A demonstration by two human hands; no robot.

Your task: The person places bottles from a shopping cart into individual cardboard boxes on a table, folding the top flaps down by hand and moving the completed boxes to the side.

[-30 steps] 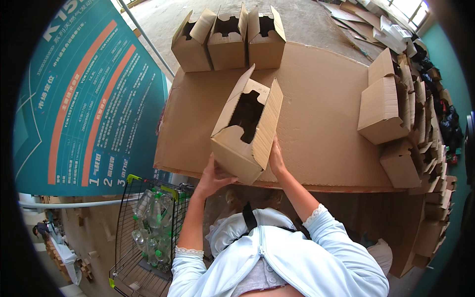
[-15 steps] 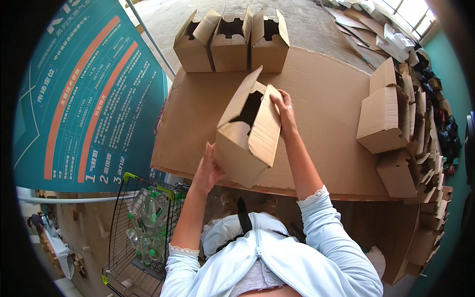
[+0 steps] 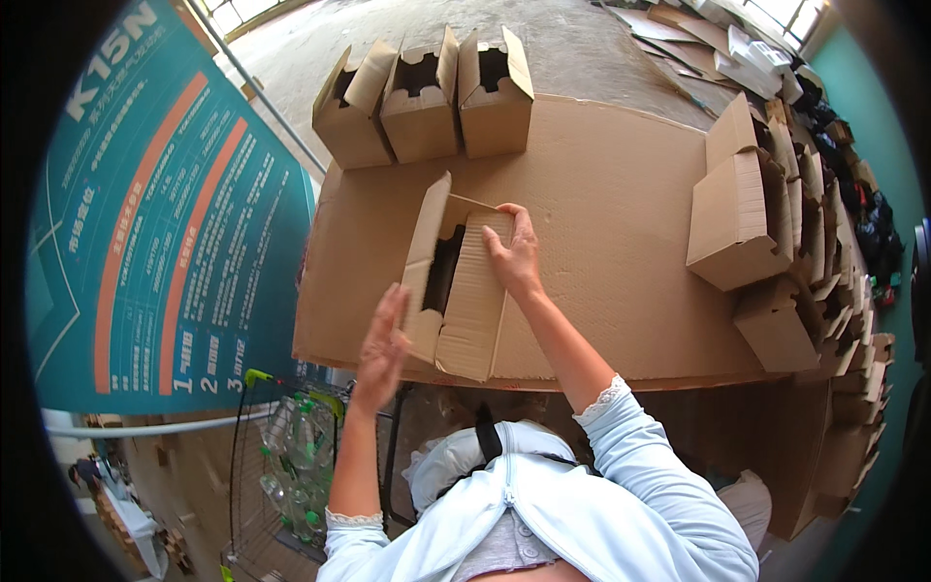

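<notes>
Corrugated brown carton (image 3: 456, 286), matte, ribbed on its outer face, flaps loose, a notched cut-out dark at its open side. Lying near the front edge of the table (image 3: 621, 242), long axis running from the near edge away toward the far side, open end pointing away. Right hand (image 3: 514, 254) pressed flat on the carton's upper panel, fingers spread over the top flap; grip wide, holding the panel down rather than closing round it. Left hand (image 3: 383, 351) at the lower left corner, fingers open and fanned, touching or just beside the edge; cannot tell which.

Table topped with a large sheet of plain cardboard. Three upright cartons (image 3: 422, 97) in a row at the far side. Stack of folded cartons (image 3: 776, 252) along the right. Teal banner (image 3: 145, 223) with orange stripes at left. Wire cart (image 3: 291, 466) of clear plastic bottles below. Bare concrete floor (image 3: 582, 39) beyond.
</notes>
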